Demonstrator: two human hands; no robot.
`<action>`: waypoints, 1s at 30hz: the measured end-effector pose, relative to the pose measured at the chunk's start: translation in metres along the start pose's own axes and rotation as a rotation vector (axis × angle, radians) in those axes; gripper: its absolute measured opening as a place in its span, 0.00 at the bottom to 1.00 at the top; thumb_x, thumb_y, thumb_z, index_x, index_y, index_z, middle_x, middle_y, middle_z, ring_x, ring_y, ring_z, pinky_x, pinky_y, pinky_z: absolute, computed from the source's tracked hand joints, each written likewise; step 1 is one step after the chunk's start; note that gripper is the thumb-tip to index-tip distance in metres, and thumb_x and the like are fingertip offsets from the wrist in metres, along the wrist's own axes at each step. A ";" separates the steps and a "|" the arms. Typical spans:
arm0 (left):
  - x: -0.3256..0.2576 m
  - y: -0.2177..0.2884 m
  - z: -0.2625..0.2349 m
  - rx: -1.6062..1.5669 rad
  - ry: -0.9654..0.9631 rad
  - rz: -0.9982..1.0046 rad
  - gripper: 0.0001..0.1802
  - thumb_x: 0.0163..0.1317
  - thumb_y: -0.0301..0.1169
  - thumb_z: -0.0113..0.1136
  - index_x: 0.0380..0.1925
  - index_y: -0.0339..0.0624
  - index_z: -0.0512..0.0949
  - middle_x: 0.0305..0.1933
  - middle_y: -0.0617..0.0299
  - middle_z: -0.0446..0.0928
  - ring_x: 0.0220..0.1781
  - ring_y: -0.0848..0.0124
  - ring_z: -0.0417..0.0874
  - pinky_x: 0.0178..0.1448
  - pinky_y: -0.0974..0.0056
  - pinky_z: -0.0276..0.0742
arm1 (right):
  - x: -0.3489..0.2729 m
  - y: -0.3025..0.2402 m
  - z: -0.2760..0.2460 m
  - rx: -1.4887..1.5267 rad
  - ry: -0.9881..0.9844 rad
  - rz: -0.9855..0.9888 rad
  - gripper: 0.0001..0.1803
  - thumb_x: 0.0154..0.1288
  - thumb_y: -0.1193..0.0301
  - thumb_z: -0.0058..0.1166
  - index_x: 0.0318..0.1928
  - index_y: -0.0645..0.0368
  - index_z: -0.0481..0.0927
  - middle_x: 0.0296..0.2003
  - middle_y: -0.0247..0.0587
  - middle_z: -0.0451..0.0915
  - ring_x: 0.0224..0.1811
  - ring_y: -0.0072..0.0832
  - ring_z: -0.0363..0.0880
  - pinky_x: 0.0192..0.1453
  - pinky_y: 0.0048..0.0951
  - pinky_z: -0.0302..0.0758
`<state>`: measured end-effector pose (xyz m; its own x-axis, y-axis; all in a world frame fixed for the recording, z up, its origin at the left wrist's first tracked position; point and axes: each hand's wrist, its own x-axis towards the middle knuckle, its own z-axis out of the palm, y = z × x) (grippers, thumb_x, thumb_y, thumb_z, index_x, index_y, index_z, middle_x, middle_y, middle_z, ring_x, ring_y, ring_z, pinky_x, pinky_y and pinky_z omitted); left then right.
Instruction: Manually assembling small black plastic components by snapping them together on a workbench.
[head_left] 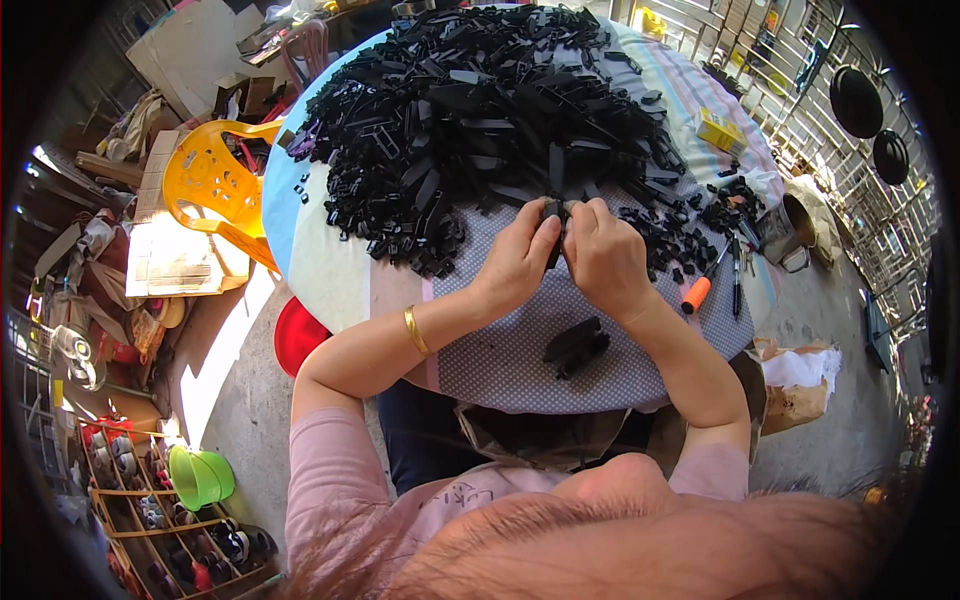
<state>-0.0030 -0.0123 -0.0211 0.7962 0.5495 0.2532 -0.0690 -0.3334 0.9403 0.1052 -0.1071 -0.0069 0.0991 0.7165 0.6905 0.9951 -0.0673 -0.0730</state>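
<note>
Both hands meet over the near middle of a round cloth-covered table (500, 375). My left hand (517, 258) and my right hand (608, 255) are closed on a small black plastic part (554, 250), pinched between thumbs and fingers; the fingers hide most of it. Just beyond my hands rises a large heap of black plastic pieces (480, 110), long flat ones mixed with small ones. Closer to me lies a small group of black pieces (577, 347), side by side on the dotted cloth.
On the table's right lie an orange-handled screwdriver (696, 295), a black pen (737, 290), a metal mug (788, 230) and a yellow box (720, 130). A yellow plastic chair (215, 180) and a red stool (298, 335) stand at the left. A shoe rack (150, 530) is lower left.
</note>
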 end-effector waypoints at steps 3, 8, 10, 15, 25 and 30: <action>0.000 0.000 -0.003 0.016 0.011 -0.071 0.18 0.67 0.37 0.42 0.47 0.33 0.67 0.29 0.52 0.75 0.29 0.66 0.75 0.34 0.64 0.70 | 0.000 0.002 0.004 -0.061 -0.027 -0.032 0.05 0.56 0.73 0.47 0.30 0.61 0.68 0.24 0.41 0.69 0.24 0.33 0.76 0.27 0.29 0.73; 0.004 -0.005 -0.003 0.109 0.033 0.019 0.16 0.66 0.37 0.43 0.41 0.33 0.71 0.26 0.49 0.74 0.26 0.61 0.74 0.33 0.62 0.69 | -0.005 0.009 0.008 -0.127 -0.126 -0.039 0.05 0.58 0.73 0.46 0.30 0.61 0.68 0.24 0.42 0.69 0.22 0.35 0.74 0.24 0.30 0.71; 0.005 -0.003 -0.005 0.161 -0.002 -0.032 0.16 0.66 0.37 0.44 0.38 0.33 0.72 0.24 0.48 0.74 0.25 0.60 0.73 0.32 0.62 0.69 | -0.005 0.013 0.006 -0.127 -0.180 -0.150 0.05 0.57 0.73 0.46 0.27 0.60 0.67 0.23 0.42 0.69 0.20 0.35 0.72 0.24 0.30 0.71; 0.005 0.001 -0.007 0.182 -0.014 -0.023 0.15 0.64 0.36 0.46 0.33 0.33 0.73 0.20 0.47 0.73 0.22 0.55 0.73 0.29 0.59 0.68 | -0.002 0.015 0.006 -0.031 -0.174 -0.221 0.05 0.55 0.74 0.47 0.26 0.61 0.66 0.22 0.42 0.68 0.19 0.35 0.71 0.22 0.30 0.70; 0.003 0.016 -0.012 0.296 -0.074 0.021 0.13 0.64 0.35 0.47 0.33 0.34 0.73 0.21 0.47 0.73 0.21 0.54 0.74 0.27 0.60 0.67 | -0.004 0.011 0.002 0.113 -0.180 -0.172 0.04 0.56 0.75 0.46 0.28 0.63 0.67 0.22 0.44 0.68 0.20 0.36 0.72 0.22 0.30 0.70; 0.007 0.009 -0.009 0.203 -0.009 0.001 0.15 0.65 0.36 0.45 0.34 0.34 0.73 0.22 0.46 0.73 0.23 0.56 0.75 0.29 0.60 0.68 | -0.004 0.008 0.006 -0.038 -0.150 -0.187 0.04 0.53 0.75 0.46 0.29 0.63 0.69 0.24 0.42 0.69 0.20 0.33 0.72 0.23 0.27 0.70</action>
<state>-0.0035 -0.0047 -0.0089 0.8014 0.5426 0.2518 0.0519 -0.4824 0.8744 0.1126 -0.1066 -0.0150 -0.0856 0.8140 0.5746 0.9958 0.0520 0.0748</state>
